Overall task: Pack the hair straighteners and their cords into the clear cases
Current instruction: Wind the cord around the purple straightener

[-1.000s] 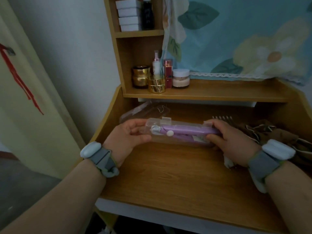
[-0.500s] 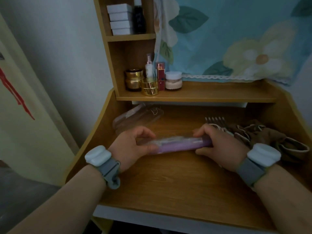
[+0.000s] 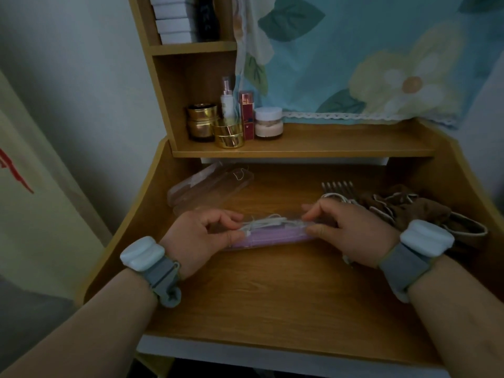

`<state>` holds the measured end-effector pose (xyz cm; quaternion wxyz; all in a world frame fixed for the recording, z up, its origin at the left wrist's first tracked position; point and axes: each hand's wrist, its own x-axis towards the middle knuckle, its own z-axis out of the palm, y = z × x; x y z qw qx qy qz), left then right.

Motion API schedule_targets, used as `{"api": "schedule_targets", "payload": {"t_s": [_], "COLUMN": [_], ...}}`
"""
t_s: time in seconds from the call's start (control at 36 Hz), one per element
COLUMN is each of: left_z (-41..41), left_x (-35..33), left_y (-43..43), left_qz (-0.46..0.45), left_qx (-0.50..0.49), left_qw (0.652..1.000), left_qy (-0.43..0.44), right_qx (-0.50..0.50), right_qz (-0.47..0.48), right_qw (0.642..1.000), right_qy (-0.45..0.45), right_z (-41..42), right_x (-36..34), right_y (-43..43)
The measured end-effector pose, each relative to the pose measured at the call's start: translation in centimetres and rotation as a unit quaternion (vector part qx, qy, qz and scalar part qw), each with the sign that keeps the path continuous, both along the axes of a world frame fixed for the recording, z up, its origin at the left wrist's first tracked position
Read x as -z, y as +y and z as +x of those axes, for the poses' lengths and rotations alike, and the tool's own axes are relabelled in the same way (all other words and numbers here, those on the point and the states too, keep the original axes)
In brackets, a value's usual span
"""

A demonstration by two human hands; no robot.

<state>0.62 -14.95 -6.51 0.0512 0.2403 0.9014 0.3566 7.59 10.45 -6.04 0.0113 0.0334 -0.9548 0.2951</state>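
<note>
Now both hands on the long clear plastic case (image 3: 272, 227), lying crosswise on the wooden desk (image 3: 272, 290), mid-desk. Inside it: purple hair straightener (image 3: 272, 237) along the near side w/ bundled white cord (image 3: 266, 222) on top/behind. Left hand (image 3: 196, 236) pinches the case's left end, thumb & curled fingers clamped on it. Right hand (image 3: 351, 230) grips the right end, fingertips on top, thumb at the near edge. Can't tell if the lid is fully closed.

Second clear case (image 3: 210, 186) lies at back left under the shelf, angled; seems to hold sthg pale, unclear what. Crumpled brown cloth (image 3: 409, 208) at right, just past right hand, beside a dark comb-like item (image 3: 338, 186). Shelf above: gold jars (image 3: 201, 121), white-lidded jar (image 3: 268, 122), red box (image 3: 246, 113).
</note>
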Motion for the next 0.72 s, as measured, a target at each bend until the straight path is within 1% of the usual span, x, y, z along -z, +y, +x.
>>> {"api": "schedule_targets", "payload": {"t_s": [0.14,0.25,0.33,0.44,0.53,0.61,0.64,0.67,0.69,0.72], "left_z": [0.2,0.1,-0.1,-0.2,-0.2,-0.2,-0.2,-0.3,-0.5,-0.6], "left_x": [0.2,0.2,0.0,-0.3,-0.7,-1.4,-1.7,-2.0,-2.4,-2.7], "left_y": [-0.2,-0.1,-0.1,-0.1,0.3,1.0,1.1,1.1,1.1,1.1], "left_qz": [-0.032,-0.047,-0.039,-0.019,0.007,0.024,0.041,0.081,0.148,0.222], "left_qx": [0.013,0.010,0.014,0.010,-0.002,-0.055,-0.076,-0.097,-0.118,-0.135], "left_qw": [0.999,0.999,0.999,1.000,1.000,0.998,0.996,0.992,0.981,0.960], "left_qy": [-0.005,-0.009,-0.016,-0.019,-0.018,0.006,0.010,-0.001,-0.040,-0.104], "right_qx": [0.003,0.006,-0.010,-0.003,-0.007,0.011,0.024,0.035,0.043,0.046], "right_qz": [0.041,0.109,0.144,0.146,0.118,0.103,0.094,0.080,0.061,0.042], "right_qw": [0.999,0.994,0.989,0.989,0.993,0.995,0.995,0.996,0.997,0.998], "right_qy": [-0.003,-0.003,0.007,0.019,-0.003,-0.001,0.015,0.028,0.031,0.025], "right_z": [0.2,0.3,0.3,0.2,0.3,0.4,0.4,0.4,0.4,0.4], "right_x": [-0.2,-0.3,-0.4,-0.2,-0.4,-0.5,-0.4,-0.3,-0.1,0.0], "right_y": [-0.3,-0.7,-0.8,-1.0,-1.1,-1.3,-1.3,-1.4,-1.3,-1.2]}}
